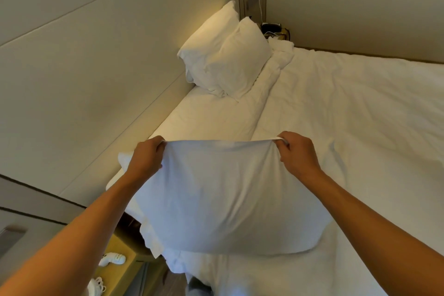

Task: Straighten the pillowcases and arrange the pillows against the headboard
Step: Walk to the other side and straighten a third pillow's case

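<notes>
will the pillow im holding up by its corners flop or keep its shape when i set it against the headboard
The pillow probably sags: it bulges low while both hands pinch its top corners. It seems light. It may slump like the two pillows leaning there.

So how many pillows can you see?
3. One pillow is held up by its top corners in the left hand and right hand. Two more, a back pillow and a front pillow, lean against the headboard. Others may be hidden.
</notes>
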Tool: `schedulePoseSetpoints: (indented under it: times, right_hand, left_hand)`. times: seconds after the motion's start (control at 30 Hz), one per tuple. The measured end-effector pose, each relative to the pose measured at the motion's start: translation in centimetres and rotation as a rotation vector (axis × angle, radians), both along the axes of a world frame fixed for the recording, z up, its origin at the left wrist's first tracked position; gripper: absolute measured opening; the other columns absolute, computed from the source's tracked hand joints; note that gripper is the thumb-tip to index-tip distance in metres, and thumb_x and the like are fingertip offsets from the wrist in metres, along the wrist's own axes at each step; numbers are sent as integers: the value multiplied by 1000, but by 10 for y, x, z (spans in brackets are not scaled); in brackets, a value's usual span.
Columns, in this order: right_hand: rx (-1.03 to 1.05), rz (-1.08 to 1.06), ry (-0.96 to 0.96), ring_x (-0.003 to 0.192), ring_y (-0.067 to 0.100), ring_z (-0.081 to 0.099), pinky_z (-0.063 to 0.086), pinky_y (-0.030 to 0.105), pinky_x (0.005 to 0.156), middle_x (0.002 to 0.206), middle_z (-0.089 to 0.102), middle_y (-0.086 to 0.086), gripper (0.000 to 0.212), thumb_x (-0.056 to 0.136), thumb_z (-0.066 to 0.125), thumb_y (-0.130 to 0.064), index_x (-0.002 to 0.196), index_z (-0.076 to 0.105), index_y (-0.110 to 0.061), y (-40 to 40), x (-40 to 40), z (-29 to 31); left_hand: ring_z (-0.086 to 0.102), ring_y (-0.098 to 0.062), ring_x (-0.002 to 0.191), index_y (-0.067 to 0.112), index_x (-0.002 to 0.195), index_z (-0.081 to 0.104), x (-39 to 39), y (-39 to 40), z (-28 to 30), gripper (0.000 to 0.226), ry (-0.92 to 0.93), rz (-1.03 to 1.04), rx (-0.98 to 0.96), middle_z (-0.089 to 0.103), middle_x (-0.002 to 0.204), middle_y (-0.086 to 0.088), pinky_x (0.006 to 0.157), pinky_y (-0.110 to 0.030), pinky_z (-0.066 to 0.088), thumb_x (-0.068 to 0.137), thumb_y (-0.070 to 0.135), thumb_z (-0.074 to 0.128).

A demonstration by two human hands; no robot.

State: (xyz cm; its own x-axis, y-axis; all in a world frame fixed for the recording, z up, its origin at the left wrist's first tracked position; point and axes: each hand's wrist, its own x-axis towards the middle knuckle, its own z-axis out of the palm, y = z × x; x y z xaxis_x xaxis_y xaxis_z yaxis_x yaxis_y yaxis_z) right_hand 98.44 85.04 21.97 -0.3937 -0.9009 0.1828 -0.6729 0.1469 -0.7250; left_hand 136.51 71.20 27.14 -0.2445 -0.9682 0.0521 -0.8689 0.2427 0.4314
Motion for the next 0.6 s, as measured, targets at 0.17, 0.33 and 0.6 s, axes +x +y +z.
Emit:
schedulePoseSetpoints:
  times: [0.17, 0.33, 0.6]
  right_hand:
    - [-116, -40, 66, 69, 20, 64, 57, 44, 69, 72, 66, 0, 26, 104, 56, -22, 84, 69, -12, -30, 26, 48]
    - [-221, -88, 74, 72, 22, 68, 61, 42, 72, 80, 71, 4, 25, 106, 57, -26, 93, 73, -10, -75, 56, 97]
    - [-17, -101, 61, 82, 24, 68, 55, 36, 76, 87, 71, 5, 23, 105, 58, -25, 93, 74, -12, -120, 111, 57]
  left_hand:
    - [68, -29, 72, 9, 98, 70, 24, -28, 40, 25, 59, -7, -96, 69, 90, -13, 56, -34, 59, 106, 14, 46]
    - [67, -34, 74, 9, 92, 68, 52, -70, 84, 27, 153, 5, -207, 66, 80, -11, 69, -50, 61, 103, 14, 44]
    - [65, -34, 84, 12, 94, 71, 111, -128, 22, 23, 167, -21, -85, 71, 87, -11, 72, -40, 51, 100, 9, 49]
